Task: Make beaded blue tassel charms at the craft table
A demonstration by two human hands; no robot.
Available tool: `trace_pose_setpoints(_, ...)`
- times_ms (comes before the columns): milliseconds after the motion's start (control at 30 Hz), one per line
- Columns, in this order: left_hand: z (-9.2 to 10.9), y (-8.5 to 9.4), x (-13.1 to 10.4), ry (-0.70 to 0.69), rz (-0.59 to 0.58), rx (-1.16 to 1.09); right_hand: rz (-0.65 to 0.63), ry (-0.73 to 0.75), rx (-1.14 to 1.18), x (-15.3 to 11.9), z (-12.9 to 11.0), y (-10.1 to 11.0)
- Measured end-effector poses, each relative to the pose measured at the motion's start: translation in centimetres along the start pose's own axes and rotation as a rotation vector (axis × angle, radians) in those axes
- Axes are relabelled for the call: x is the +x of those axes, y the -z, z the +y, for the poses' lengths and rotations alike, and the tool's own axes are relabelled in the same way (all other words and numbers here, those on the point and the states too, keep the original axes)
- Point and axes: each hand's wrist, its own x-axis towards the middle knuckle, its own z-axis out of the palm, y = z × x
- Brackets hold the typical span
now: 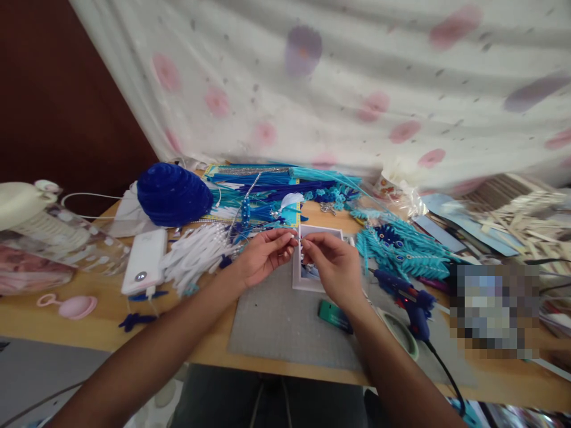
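Note:
Side by side at the middle of the table, my left hand (pixel 266 255) and my right hand (pixel 334 264) nearly meet at the fingertips. Both are closed in a pinch. A tiny whitish speck shows at the left fingertips, too small to name; what the right fingers pinch is hidden. Below them stands a small white box (pixel 307 286) with a few shiny small pieces inside, partly covered by my right hand. It rests on a grey cutting mat (pixel 276 327). Under my right wrist lies a green packet (pixel 335 315).
A blue glue gun (pixel 413 303) with a black cord lies right, beside a pale green ring (pixel 397 333). Turquoise pipe-cleaner pieces (pixel 401 255) lie behind it. Left are a white power bank (pixel 145 261), white fuzzy strips (pixel 191 252) and a dark blue fuzzy bundle (pixel 173 193). A curtain (pixel 312 89) hangs behind.

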Motion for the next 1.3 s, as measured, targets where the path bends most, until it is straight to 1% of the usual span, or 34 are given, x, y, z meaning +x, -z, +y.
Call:
trace_pose_setpoints(133, -0.11, -0.09, -0.04, -0.022, -0.018, -0.016, -0.003, -0.009, 0.017, -0.10, 0.19, -0.16)
trace_pose_setpoints(300, -0.37, 0.24, 0.07, -0.025, -0.046, -0.007, 0.003, -0.017, -0.014, -0.13, 0.56, -0.37)
trace_pose_setpoints(433, -0.53, 0.40, 0.12, -0.035, -0.035, 0.000, 0.008, -0.013, -0.039, -0.14, 0.62, -0.49)
trace_pose_setpoints(600, -0.52, 0.31, 0.10, -0.026, -0.006, 0.025, 0.014, -0.042, -0.028, -0.23, 0.38, -0.57)
trace_pose_setpoints(800, -0.49, 0.30, 0.18, -0.030, -0.003, 0.034, -0.001, -0.055, -0.024, -0.16, 0.27, -0.53)
trace_pose_setpoints(967, -0.44, 0.21, 0.18, -0.027, 0.023, 0.050, -0.010, -0.061, -0.013, -0.08, 0.41, -0.50)
trace_pose_setpoints(1300, -0.44, 0.33, 0.22, -0.031, 0.020, 0.078, -0.011, -0.057, -0.036, -0.05, 0.47, -0.48)
